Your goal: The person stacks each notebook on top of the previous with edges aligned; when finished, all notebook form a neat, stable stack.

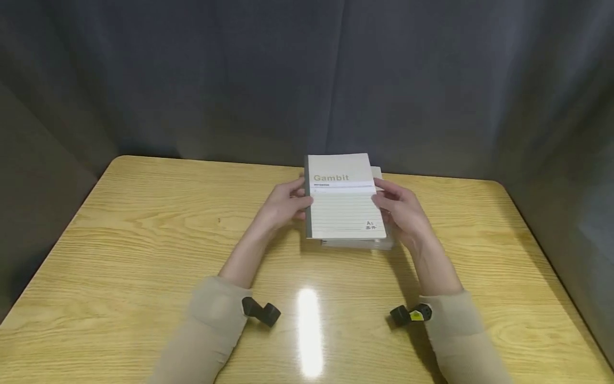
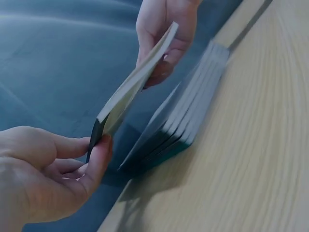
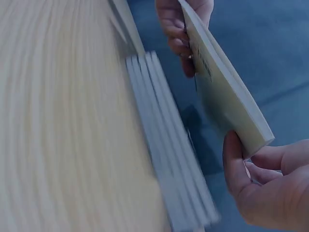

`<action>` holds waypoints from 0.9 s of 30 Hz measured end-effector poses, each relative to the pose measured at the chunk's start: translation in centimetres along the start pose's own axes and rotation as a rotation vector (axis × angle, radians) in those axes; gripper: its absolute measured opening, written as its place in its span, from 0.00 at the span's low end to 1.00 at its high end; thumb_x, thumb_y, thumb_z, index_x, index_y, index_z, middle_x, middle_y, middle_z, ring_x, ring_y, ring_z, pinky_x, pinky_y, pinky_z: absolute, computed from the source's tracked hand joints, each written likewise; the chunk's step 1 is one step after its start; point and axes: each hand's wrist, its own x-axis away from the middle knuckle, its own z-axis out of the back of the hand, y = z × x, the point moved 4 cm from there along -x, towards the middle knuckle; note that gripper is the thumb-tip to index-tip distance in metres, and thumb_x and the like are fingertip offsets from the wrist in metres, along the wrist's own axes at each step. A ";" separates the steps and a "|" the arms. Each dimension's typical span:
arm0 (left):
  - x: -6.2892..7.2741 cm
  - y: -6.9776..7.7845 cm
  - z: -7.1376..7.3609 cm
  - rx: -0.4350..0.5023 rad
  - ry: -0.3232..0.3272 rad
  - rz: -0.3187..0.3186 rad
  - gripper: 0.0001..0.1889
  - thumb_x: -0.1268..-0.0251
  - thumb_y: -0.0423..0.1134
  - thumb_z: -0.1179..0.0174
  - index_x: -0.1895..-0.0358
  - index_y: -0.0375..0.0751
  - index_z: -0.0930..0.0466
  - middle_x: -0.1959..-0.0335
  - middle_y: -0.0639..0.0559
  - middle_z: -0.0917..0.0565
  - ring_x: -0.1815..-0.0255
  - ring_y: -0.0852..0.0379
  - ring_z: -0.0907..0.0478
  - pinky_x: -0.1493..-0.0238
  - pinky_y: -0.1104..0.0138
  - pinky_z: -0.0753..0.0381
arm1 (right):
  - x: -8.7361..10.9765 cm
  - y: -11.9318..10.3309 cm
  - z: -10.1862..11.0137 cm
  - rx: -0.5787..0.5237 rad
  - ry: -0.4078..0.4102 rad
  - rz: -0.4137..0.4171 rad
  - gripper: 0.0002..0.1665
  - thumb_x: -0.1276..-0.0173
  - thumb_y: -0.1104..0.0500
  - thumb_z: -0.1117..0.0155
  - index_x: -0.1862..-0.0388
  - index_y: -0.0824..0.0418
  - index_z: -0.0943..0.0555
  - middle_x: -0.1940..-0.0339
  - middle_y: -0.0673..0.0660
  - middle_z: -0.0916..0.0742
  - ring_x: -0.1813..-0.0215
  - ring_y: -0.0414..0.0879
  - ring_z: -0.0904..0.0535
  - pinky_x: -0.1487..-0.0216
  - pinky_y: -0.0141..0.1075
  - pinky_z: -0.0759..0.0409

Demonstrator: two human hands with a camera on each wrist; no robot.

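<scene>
A pale notebook (image 1: pixel 342 210) marked "Gambit", with a dark spine strip, is held up between both hands. My left hand (image 1: pixel 288 201) pinches the spine side, thumb on the cover and fingers underneath. On the opposite edge, my right hand (image 1: pixel 400 208) pinches it the same way. Both wrist views show the notebook (image 2: pixel 137 79) raised and apart from a stack of notebooks (image 3: pixel 166 145) lying on the table. From the head view, the held notebook covers most of that stack (image 1: pixel 355 244).
The wooden table (image 1: pixel 144 256) extends to both sides, its far edge just behind the stack. A dark grey curtain (image 1: pixel 240 80) hangs behind and around it. Small black cameras (image 1: pixel 261 312) sit at the cuffs of both beige sleeves.
</scene>
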 end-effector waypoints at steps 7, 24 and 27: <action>-0.4 0.1 -2.1 -0.071 0.070 -0.020 0.31 0.24 0.35 0.41 0.21 0.40 0.38 0.37 0.45 0.22 0.57 0.56 0.19 0.50 0.62 0.11 | 0.2 0.1 2.1 0.073 0.023 0.000 0.33 0.21 0.60 0.42 0.20 0.57 0.34 0.47 0.46 0.23 0.46 0.38 0.27 0.47 0.25 0.18; 0.0 0.3 -2.9 -0.204 0.130 -0.113 0.33 0.31 0.31 0.35 0.24 0.39 0.32 0.34 0.43 0.18 0.37 0.48 0.18 0.37 0.60 0.15 | 0.0 0.4 2.9 0.155 0.068 -0.043 0.30 0.21 0.60 0.43 0.22 0.60 0.31 0.47 0.47 0.20 0.54 0.35 0.23 0.54 0.23 0.19; 0.0 0.3 -3.0 -0.215 0.120 -0.106 0.33 0.31 0.30 0.35 0.24 0.39 0.32 0.33 0.42 0.18 0.37 0.48 0.18 0.37 0.60 0.15 | 0.1 0.4 3.1 0.158 0.091 -0.061 0.30 0.21 0.59 0.42 0.22 0.59 0.30 0.42 0.49 0.18 0.53 0.34 0.22 0.53 0.23 0.19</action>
